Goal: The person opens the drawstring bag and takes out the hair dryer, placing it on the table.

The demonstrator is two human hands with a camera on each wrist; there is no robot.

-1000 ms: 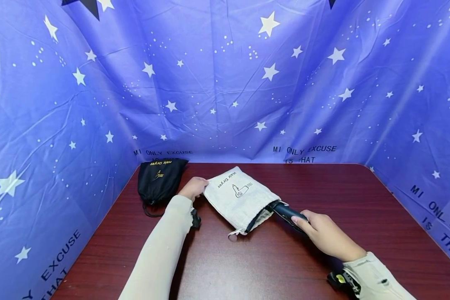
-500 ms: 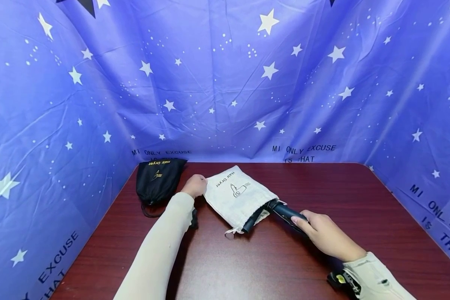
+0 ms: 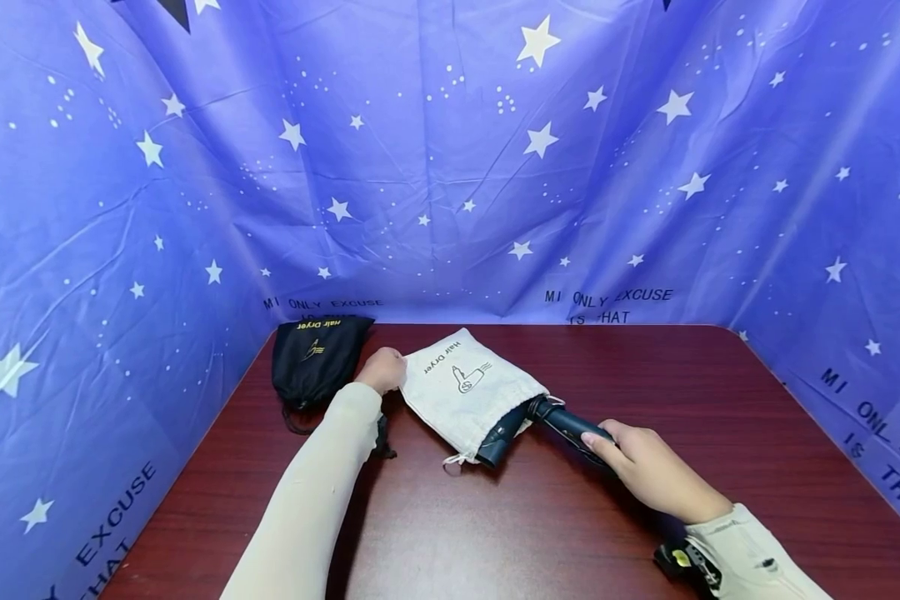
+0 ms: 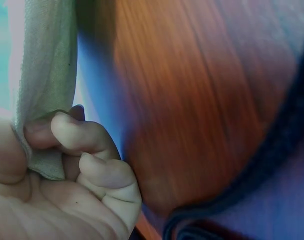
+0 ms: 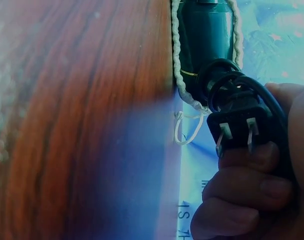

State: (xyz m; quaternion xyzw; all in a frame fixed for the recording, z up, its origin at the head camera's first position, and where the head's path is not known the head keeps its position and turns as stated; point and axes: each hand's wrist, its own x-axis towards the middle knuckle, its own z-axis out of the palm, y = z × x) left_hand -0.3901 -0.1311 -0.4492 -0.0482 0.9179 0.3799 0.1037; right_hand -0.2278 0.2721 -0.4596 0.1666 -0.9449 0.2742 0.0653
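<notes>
My left hand (image 3: 382, 371) pinches the left corner of a white drawstring pouch (image 3: 457, 396) printed "Hair Dryer". In the left wrist view, curled fingers hold the pouch cloth (image 4: 49, 65). My right hand (image 3: 648, 467) grips the handle of a dark teal hair dryer (image 3: 567, 423). The dryer's barrel end shows at the pouch's mouth, while the rest of the barrel is hidden inside. In the right wrist view, the cord is looped round the handle and a two-prong plug (image 5: 236, 125) lies by my fingers. The pouch opening's edge (image 5: 175, 50) surrounds the barrel there.
A black "Hair Dryer" drawstring pouch (image 3: 318, 362) rests at the table's back left, its cord trailing beside my left sleeve. The dark red wooden table (image 3: 465, 533) is bounded by a blue star-patterned cloth (image 3: 435, 208) at the back and sides.
My left hand has moved slightly left, drawing the white pouch with it. More of the hair dryer's barrel now shows outside the mouth. The right hand has stayed almost still.
</notes>
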